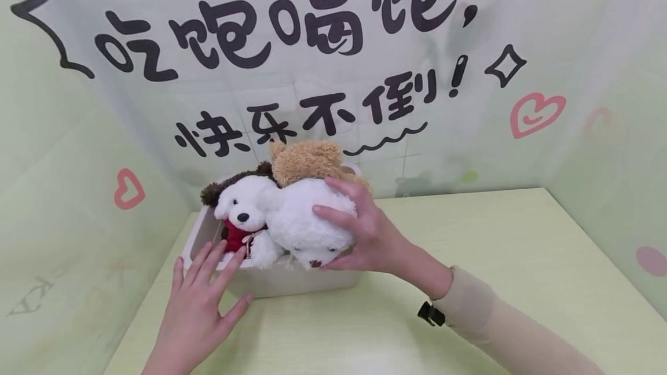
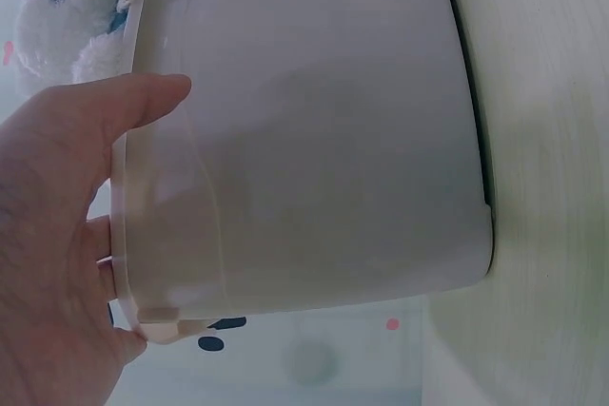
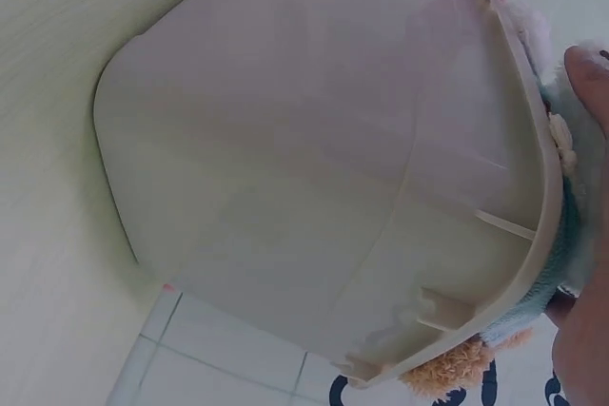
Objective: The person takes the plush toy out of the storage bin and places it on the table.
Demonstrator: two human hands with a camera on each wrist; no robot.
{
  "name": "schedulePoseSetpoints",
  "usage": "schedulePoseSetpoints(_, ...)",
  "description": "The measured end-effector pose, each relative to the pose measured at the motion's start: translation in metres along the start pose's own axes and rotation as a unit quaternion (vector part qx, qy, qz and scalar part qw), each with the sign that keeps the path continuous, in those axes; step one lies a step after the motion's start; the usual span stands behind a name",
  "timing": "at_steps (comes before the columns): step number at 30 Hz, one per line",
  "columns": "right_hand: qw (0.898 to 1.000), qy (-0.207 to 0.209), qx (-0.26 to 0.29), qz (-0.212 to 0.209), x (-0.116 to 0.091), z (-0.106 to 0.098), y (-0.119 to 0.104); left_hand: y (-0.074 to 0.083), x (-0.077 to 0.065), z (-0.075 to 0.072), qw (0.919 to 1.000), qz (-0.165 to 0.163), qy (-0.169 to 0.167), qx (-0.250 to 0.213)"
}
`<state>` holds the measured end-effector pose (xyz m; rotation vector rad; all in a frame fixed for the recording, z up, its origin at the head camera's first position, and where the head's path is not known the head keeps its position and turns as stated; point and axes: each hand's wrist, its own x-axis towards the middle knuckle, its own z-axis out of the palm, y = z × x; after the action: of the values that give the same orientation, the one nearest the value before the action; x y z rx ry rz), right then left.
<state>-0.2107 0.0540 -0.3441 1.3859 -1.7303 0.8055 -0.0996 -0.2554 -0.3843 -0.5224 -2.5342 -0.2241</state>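
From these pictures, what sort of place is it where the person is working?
Probably a small indoor booth or corner for tabletop activities: pale walls, printed with large black lettering, close around a pale table, where a bin of plush toys stands. Its exact use does not show.

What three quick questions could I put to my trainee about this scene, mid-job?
1. What does the right hand hold?
a) the tan plush
b) the brown-nosed white plush
c) nothing
2. True or false: both hands hold the same plush.
3. What colour shows just below the head of the black-nosed plush?

Key: 1. b. 2. False; the left hand is at the rim of the bin. 3. Red.
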Motion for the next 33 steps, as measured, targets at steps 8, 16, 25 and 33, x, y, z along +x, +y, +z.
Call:
schedulePoseSetpoints(8, 0.994, 0.06, -0.051, -0.078, -0.002, 0.004, 0.005, 0.001, 0.0, 0.0, 1.0, 0.001, -0.002, -0.001)
schedulePoseSetpoints(16, 0.992, 0.076, -0.032, -0.092, 0.003, 0.003, 0.005, 0.001, -0.001, 0.0, 1.0, 0.0, -0.002, -0.003)
schedulePoseSetpoints(25, 0.99, 0.087, -0.027, -0.106, 0.014, 0.001, 0.005, 0.001, 0.0, -0.002, 1.0, -0.005, -0.007, 0.005)
schedulePoseSetpoints(33, 0.992, 0.098, 0.0, -0.085, 0.022, -0.01, 0.007, 0.001, 0.0, -0.001, 0.9998, -0.007, -0.014, 0.008)
